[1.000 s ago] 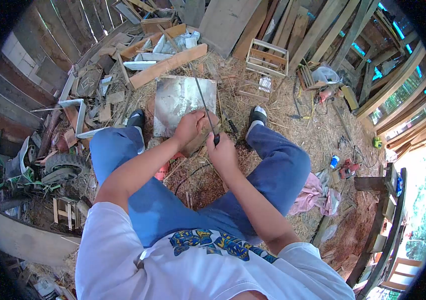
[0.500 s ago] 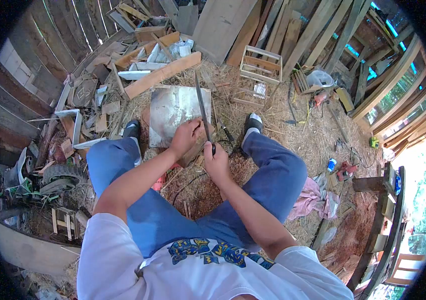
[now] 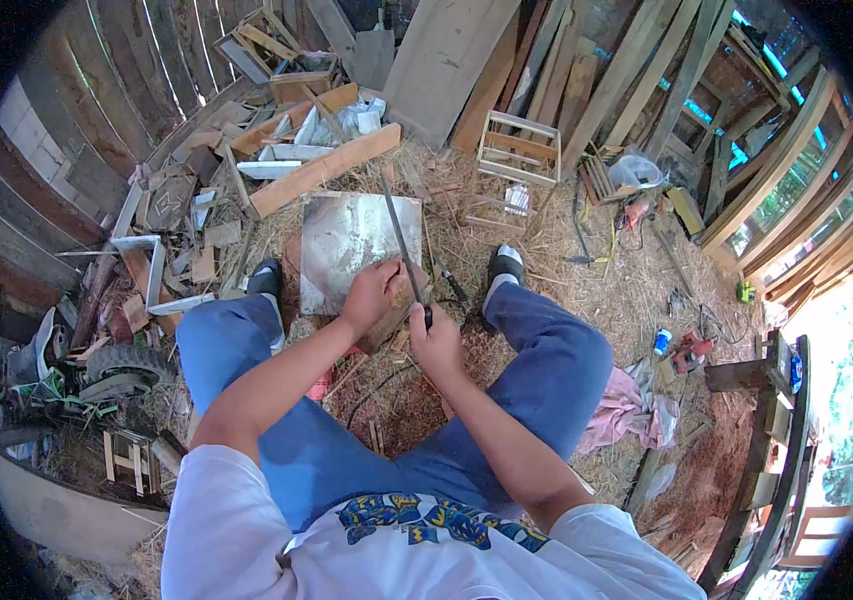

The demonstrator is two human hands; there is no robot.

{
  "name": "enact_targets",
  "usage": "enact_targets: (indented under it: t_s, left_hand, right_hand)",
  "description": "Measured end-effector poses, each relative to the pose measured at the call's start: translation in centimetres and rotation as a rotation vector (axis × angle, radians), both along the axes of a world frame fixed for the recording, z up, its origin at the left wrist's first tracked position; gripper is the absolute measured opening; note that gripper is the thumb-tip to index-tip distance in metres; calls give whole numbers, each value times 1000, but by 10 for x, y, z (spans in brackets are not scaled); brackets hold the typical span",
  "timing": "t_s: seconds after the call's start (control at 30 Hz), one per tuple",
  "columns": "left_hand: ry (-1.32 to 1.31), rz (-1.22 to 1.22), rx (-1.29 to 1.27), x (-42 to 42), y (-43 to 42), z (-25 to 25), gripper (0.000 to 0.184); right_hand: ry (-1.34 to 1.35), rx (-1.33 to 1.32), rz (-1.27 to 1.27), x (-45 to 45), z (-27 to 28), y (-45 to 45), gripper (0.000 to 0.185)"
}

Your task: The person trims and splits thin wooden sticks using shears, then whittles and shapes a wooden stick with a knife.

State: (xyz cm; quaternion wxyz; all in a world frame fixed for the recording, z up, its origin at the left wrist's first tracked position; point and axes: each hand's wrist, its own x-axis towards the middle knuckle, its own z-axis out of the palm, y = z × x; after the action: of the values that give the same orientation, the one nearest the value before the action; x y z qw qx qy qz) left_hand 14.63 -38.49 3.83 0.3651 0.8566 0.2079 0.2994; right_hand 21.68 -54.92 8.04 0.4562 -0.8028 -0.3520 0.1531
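The right hand (image 3: 437, 344) clenches a long knife (image 3: 401, 228) pointing between eleven and twelve o'clock; whether the left hand (image 3: 372, 294), at ten o'clock from it, grips the wood block (image 3: 383, 328) beneath, I cannot tell. The knife looks stiff, fairly light, safest held by its handle (image 3: 429, 317). Left fingers (image 3: 388, 269) hide part of the block; the cutting edge is unclear.

Relative to the preceding second, the scene sits lower in the frame: the panel (image 3: 334, 250), crate (image 3: 522, 147), left shoe (image 3: 266, 278), left hand (image 3: 370, 297) and right hand (image 3: 437, 348) all lie nearer its bottom edge. The knife (image 3: 402, 238), broad-faced half a second earlier, now presents a narrower profile; its tip leans farther left and projects less beyond the panel's far edge.
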Motion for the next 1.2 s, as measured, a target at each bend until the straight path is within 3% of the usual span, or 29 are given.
enact_targets:
  t_s: [0.23,0.3,0.53,0.6,0.73,0.83,0.9,1.0,1.03,1.1,1.2]
  left_hand:
    - [59,-38,34,-5,3,0,20]
    - [80,27,-70,-8,-1,5,18]
    - [154,6,-12,-7,2,1,19]
    - [-51,1,53,-3,2,-4,22]
    - [-40,20,104,-2,1,-8,22]
    - [33,16,-27,-3,1,-6,22]
    - [-36,-93,-366,-2,1,-8,25]
    - [-95,-137,-316,-6,19,-20,20]
    - [-90,-144,-313,-7,24,-8,20]
    - [11,152,-140,-7,36,26,14]
    - [-224,247,144,9,48,96,12]
  right_hand:
    - [-122,-39,7,-4,8,-2,35]
    - [-162,-56,-4,-6,9,-2,35]
    - [-63,-17,1,-3,-2,-1,34]
    - [11,23,-1,-2,-6,1,34]
    - [48,30,-11,-3,-5,0,36]
    - [63,16,-8,-3,-4,0,37]
    - [31,-42,-49,-5,-4,1,38]
    - [75,-79,-48,-1,-5,-2,39]
    - [79,-75,-54,-2,-1,-3,39]
    - [67,-60,-50,-3,6,-6,41]
    - [48,-127,-54,-2,6,-6,41]
